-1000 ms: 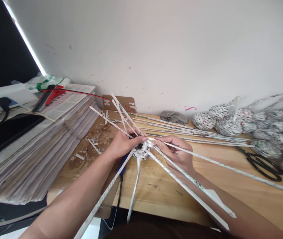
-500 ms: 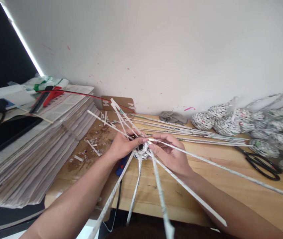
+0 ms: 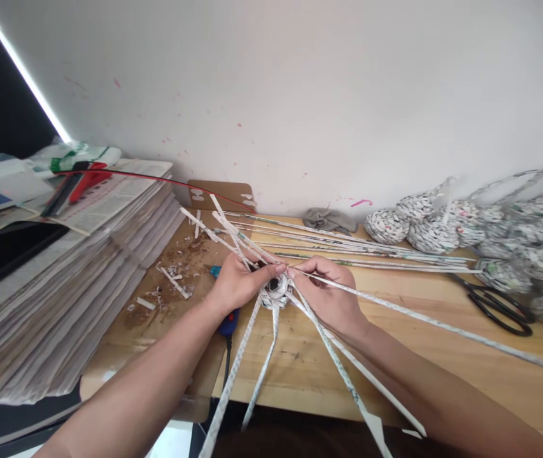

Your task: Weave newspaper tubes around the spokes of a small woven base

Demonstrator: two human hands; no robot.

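Between my hands sits a small round weave of rolled paper strips (image 3: pixel 277 298), white with printed flecks and a dark hollow in its middle. Long paper strips stick out from it on all sides, several toward me and several away. My left hand (image 3: pixel 239 283) is closed on its left rim, thumb on top and fingers hidden behind. My right hand (image 3: pixel 331 289) pinches a long paper strip (image 3: pixel 395 310) at the rim, and that strip runs off to the right. The two thumbs nearly meet over the weave. A blue-handled tool (image 3: pixel 228 323) with a cord lies partly behind my left wrist.
Stacked newspapers (image 3: pixel 123 254) stand at the left, with a red-and-black tool (image 3: pixel 83 184) on top. Loose paper rolls (image 3: pixel 347 245) lie behind my hands. Black scissors (image 3: pixel 500 308) and woven paper balls (image 3: pixel 433 232) are at the right. Paper scraps (image 3: pixel 173 283) litter the brown board. A grey cloth (image 3: pixel 329 220) rests by the wall.
My right fingers have drawn in closer, pinching the strip at the rim. The weave has turned slightly, and the strips toward me have swung right. The view has shifted a little.
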